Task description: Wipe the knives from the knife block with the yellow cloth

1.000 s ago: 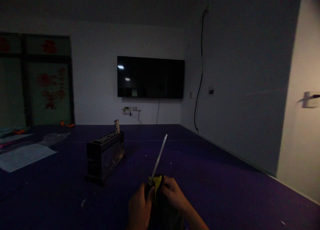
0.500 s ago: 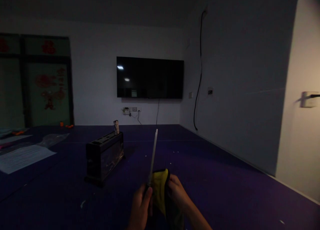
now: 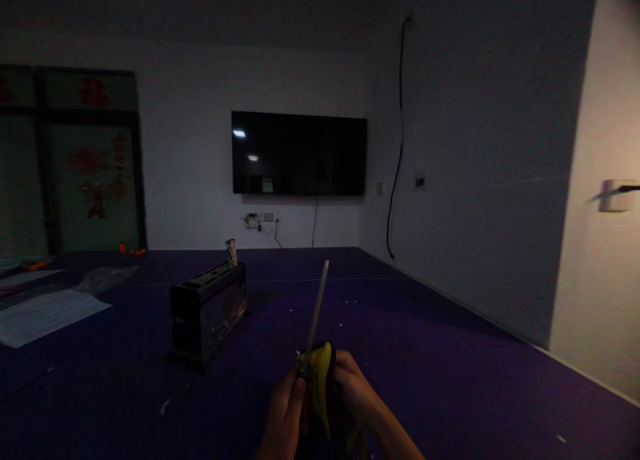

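The left hand (image 3: pixel 284 410) was closed, thumb uppermost, around the base of the rod (image 3: pixel 316 313), which leaned slightly right. The right hand (image 3: pixel 356 392) pinched the edge of the cloth (image 3: pixel 323 380), whose yellow side lay open against the rod's lower end. Work looked to be partway: cloth and rod had been brought together, but most of the shaft stood bare above them. How much of it had been dealt with, and how much was left, could not be told. No mark could be read on either.

Farther left on the counter (image 3: pixel 400 373) stood the block (image 3: pixel 224 317), a patterned handle (image 3: pixel 231 253) upright at its far end; no brand was legible there. The paper (image 3: pixel 53 319) carried print too faint to read. Beyond, the TV (image 3: pixel 300 155) showed no readable logo. On the door (image 3: pixel 93 210), red Chinese characters were blurred; the upper one was probably 福.
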Action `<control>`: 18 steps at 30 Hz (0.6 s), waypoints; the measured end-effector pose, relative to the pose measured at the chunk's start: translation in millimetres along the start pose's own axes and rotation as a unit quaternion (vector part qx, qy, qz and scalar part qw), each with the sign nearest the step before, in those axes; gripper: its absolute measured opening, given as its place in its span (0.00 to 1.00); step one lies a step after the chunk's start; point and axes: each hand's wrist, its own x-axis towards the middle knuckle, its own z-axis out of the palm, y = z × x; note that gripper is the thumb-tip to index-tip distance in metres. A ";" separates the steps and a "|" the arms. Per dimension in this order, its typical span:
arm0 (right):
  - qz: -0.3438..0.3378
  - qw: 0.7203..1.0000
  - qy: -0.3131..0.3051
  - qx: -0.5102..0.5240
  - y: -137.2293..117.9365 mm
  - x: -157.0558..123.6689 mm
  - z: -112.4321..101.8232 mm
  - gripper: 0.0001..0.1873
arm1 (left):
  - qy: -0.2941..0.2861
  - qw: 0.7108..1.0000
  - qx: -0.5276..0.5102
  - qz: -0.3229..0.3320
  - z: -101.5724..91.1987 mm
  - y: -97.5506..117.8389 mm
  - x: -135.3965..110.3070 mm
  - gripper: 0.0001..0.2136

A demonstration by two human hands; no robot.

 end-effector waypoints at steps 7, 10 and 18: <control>-0.019 0.999 -0.022 0.030 -19.4 -7.1 13.3 0.14 | 0.016 0.998 -0.009 0.057 -2.2 2.8 8.1 0.25; -0.033 0.997 -0.064 0.022 -28.1 -7.7 17.4 0.12 | 0.020 0.998 0.005 0.065 -3.6 0.6 11.9 0.23; -0.055 0.991 -0.120 -0.016 -38.8 -7.8 18.0 0.14 | -0.028 0.999 0.003 0.028 -3.7 2.8 6.7 0.24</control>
